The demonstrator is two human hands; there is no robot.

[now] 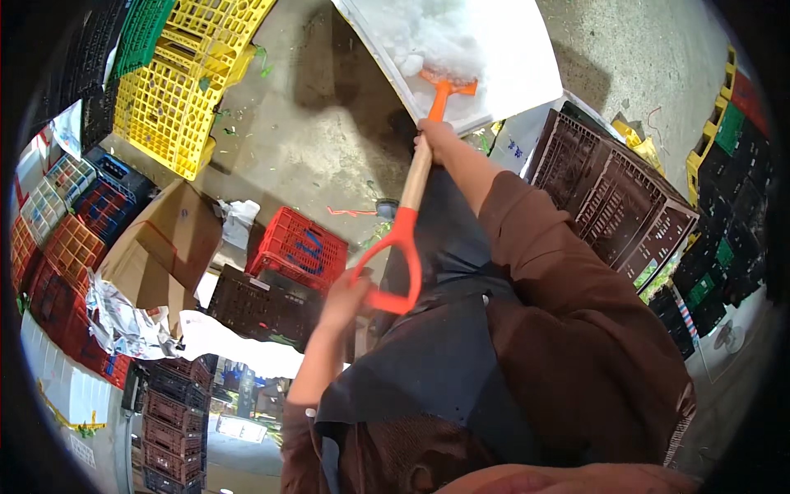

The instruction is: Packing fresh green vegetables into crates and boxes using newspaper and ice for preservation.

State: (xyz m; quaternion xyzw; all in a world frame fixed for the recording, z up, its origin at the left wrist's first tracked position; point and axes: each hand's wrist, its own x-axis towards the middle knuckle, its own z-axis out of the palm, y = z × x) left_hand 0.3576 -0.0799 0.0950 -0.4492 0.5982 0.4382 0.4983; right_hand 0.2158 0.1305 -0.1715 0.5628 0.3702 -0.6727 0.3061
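An orange shovel (418,176) with a wooden shaft slants away from my body. My left hand (345,299) is closed around its D-shaped grip, near my waist. Farther along, my right hand (439,139) wraps the lower shaft, just behind the orange socket. The shovel's blade (449,83) is down in a large white bin (524,68), against a heap of what looks like crushed ice (444,31). Ice hides part of the blade, and a whitish blur hangs over the heap. A dark apron (426,370) covers my front.
Brown plastic crates (611,191) stand close on my right. To the left are yellow crates (163,99), a cardboard box (166,241), a red crate (299,247) and a dark crate (259,302). Green scraps dot the concrete floor (296,142).
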